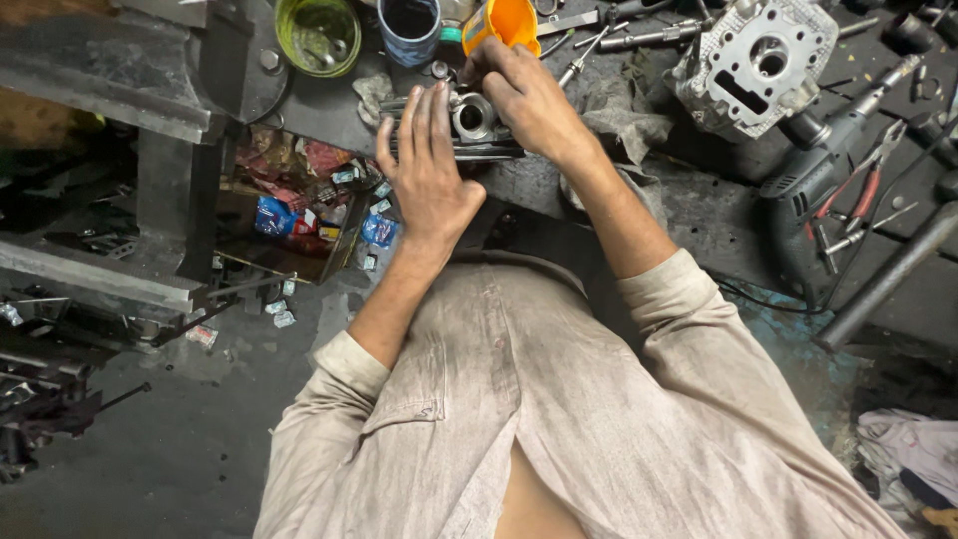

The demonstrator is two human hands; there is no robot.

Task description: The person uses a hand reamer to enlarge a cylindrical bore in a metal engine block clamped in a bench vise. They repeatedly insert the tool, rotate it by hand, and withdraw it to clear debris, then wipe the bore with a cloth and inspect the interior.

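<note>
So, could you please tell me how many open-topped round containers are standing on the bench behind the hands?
3: a green tub at the left, a blue cup in the middle, and an orange cup by the right hand. Others may be hidden beyond the frame.

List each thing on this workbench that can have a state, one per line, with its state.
Left hand: flat, fingers straight, pressed on the engine part.
Right hand: curled over the engine part.
Engine part: bore facing up, open.
Orange funnel: tipped, behind the right hand.
Green bowl: upright.
Blue cup: upright, open.
Drill: lying down.
Pliers: lying down.
</note>
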